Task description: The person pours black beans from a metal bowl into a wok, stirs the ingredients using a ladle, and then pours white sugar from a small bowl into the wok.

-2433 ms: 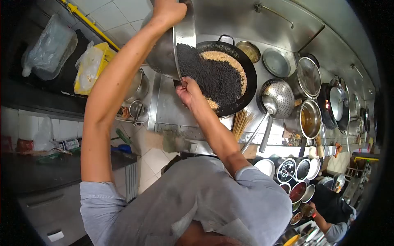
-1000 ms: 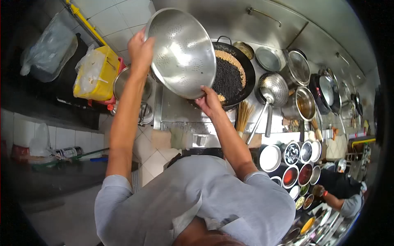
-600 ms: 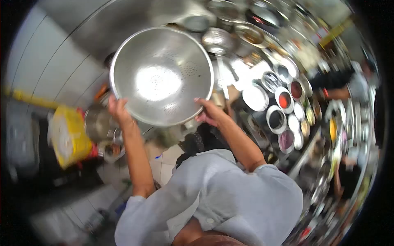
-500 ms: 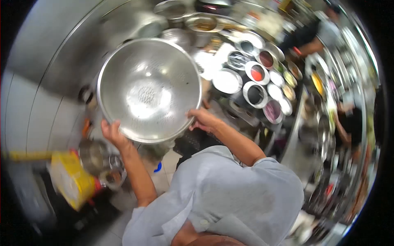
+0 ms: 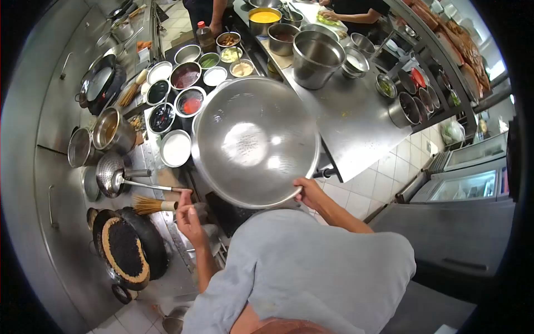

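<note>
Steel colander [image 5: 253, 142] lies ahead; right hand [image 5: 310, 193] clamps its near rim; left hand [image 5: 189, 220], fingers parted, is near ladle handle [image 5: 153, 186].

L hand [image 5: 189, 220] prob. loose-fingered

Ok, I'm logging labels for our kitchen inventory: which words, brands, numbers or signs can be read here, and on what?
None can be read.
Large steel bowl: no lettering visible.
Red-capped bottle: too small to read any label.
Glass door at right: any marks are too small to read.
</note>
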The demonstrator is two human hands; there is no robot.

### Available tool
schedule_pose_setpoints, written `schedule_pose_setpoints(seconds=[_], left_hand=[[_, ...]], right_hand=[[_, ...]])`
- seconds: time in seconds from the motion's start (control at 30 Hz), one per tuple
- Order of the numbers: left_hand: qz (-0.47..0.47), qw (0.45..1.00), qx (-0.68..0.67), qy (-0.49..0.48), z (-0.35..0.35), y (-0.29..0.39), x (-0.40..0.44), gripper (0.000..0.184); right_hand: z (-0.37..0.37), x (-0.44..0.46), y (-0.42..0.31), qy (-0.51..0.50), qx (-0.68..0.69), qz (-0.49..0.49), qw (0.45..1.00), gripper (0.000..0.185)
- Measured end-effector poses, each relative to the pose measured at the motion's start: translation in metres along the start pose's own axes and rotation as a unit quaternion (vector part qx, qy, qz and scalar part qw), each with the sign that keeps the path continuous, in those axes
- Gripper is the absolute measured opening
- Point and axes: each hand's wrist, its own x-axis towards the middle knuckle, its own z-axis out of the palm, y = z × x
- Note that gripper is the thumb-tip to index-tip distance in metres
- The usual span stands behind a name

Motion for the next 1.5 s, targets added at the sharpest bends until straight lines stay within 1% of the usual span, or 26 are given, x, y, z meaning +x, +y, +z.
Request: schedule_pose_setpoints(seconds=[0.2,0.3,0.37,0.4,0.43,0.5,0.57,0.63,0.67,0.7,0.77,0.83,0.87,0.9,0.97,1.03,1.1,1.13,1.17,1.2,1.27,1.3,1.37,1.4,1.43,1.5], left_hand=[[-0.108,0.991,0.066,-0.04,0.09,-0.021,0.008,0.014],[-0.074,0.98,0.178,-0.041,0.119,-0.027,0.012,0.02],[-0.053,0.98,0.188,-0.042,0.128,-0.026,0.012,0.02],[-0.072,0.976,0.203,-0.04,0.129,-0.025,0.01,0.018],[-0.079,0.973,0.215,0.014,0.126,-0.026,0.006,0.018],[-0.049,0.969,0.244,-0.01,0.115,-0.023,-0.001,0.019],[-0.057,0.96,0.271,0.031,0.095,-0.02,-0.014,0.019],[-0.061,0.953,0.29,0.056,0.074,-0.022,-0.025,0.019],[-0.057,0.942,0.318,0.085,0.063,-0.024,-0.035,0.018],[-0.055,0.93,0.345,0.115,0.05,-0.022,-0.043,0.017],[-0.045,0.916,0.367,0.154,0.019,-0.015,-0.058,0.016],[-0.04,0.874,0.434,0.216,-0.012,-0.012,-0.074,0.015],[-0.046,0.859,0.441,0.257,-0.028,-0.01,-0.08,0.015],[-0.058,0.847,0.442,0.289,-0.046,-0.016,-0.088,0.016],[-0.067,0.788,0.512,0.335,-0.084,-0.019,-0.096,0.019],[-0.059,0.752,0.557,0.347,-0.127,-0.023,-0.102,0.029],[-0.078,0.712,0.573,0.399,-0.158,-0.016,-0.095,0.031],[-0.077,0.708,0.573,0.405,-0.174,-0.013,-0.09,0.031],[-0.067,0.669,0.61,0.419,-0.188,-0.012,-0.085,0.031],[-0.059,0.628,0.646,0.43,-0.199,-0.011,-0.081,0.031],[-0.052,0.608,0.654,0.447,-0.218,-0.013,-0.068,0.029],[-0.041,0.589,0.664,0.459,-0.224,-0.014,-0.063,0.027],[-0.052,0.603,0.652,0.456,-0.235,-0.018,-0.061,0.023],[-0.06,0.622,0.639,0.449,-0.241,-0.022,-0.055,0.02],[-0.041,0.601,0.655,0.456,-0.246,-0.028,-0.054,0.014],[-0.064,0.612,0.656,0.437,-0.243,-0.019,-0.049,0.01]], right_hand=[[-0.104,-0.004,-0.025,0.179,0.173,-0.115,0.962,0.012],[-0.136,0.028,-0.061,0.233,0.24,-0.164,0.928,0.014],[-0.202,0.068,-0.076,0.187,0.273,-0.191,0.924,0.015],[-0.237,0.089,-0.085,0.18,0.271,-0.211,0.922,0.019],[-0.227,0.089,-0.101,0.23,0.241,-0.218,0.917,0.024],[-0.23,0.096,-0.123,0.213,0.206,-0.251,0.921,0.019],[-0.255,0.129,-0.127,0.149,-0.015,-0.361,0.92,0.025],[-0.188,0.103,-0.145,0.225,0.213,-0.249,0.918,0.044],[-0.186,0.112,-0.147,0.232,0.21,-0.243,0.918,0.063],[-0.174,0.122,-0.141,0.22,0.201,-0.24,0.924,0.063],[-0.146,0.143,-0.113,0.03,0.176,-0.081,0.981,0.066],[-0.102,0.19,-0.055,-0.132,0.056,-0.006,0.99,0.071],[-0.036,0.175,-0.022,-0.149,-0.047,0.011,0.988,0.072],[0.032,0.152,0.011,-0.079,-0.199,0.032,0.976,0.068],[0.102,0.171,0.079,-0.184,-0.359,0.058,0.913,0.057],[0.157,0.21,0.144,-0.294,-0.5,-0.061,0.812,0.056],[0.198,0.283,0.209,-0.324,-0.563,-0.193,0.736,0.06],[0.228,0.292,0.222,-0.358,-0.58,-0.201,0.704,0.061],[0.254,0.297,0.235,-0.39,-0.595,-0.208,0.671,0.061],[0.274,0.306,0.246,-0.394,-0.596,-0.208,0.668,0.061],[0.307,0.313,0.257,-0.368,-0.689,-0.161,0.604,0.058],[0.316,0.307,0.258,-0.369,-0.689,-0.162,0.603,0.058],[0.33,0.292,0.253,-0.261,-0.754,-0.291,0.528,0.052],[0.346,0.254,0.234,-0.271,-0.72,-0.316,0.555,0.05],[0.356,0.236,0.219,-0.341,-0.638,-0.256,0.641,0.04],[0.351,0.229,0.197,-0.389,-0.55,-0.097,0.733,0.029]])
